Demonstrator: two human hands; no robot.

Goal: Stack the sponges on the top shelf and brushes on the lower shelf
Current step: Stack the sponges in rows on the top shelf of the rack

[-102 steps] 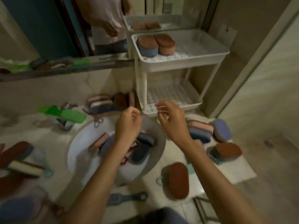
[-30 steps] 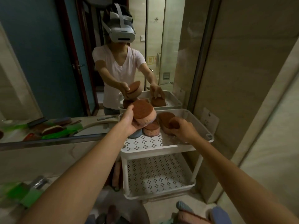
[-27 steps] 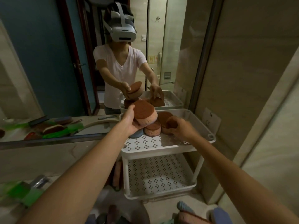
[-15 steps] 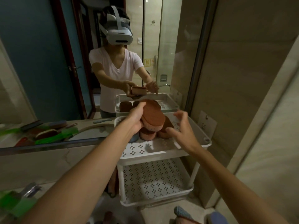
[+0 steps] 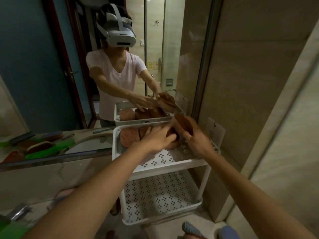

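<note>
While right fingers [image 5: 188, 135] grip sponge [image 5: 183, 123] | left fingers [image 5: 162, 133] spread on stacked sponges [image 5: 173, 144] | sticker [image 5: 152, 65] unreadable

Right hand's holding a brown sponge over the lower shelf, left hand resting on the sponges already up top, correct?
Not quite: the head view shows the right hand holding the brown sponge over the top shelf, not the lower shelf. The left hand does rest on the sponges there.

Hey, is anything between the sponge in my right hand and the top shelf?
Partly. The left hand lies over the stacked sponges, just beside the held sponge in the right hand. The top shelf floor nearer you looks bare.
</note>
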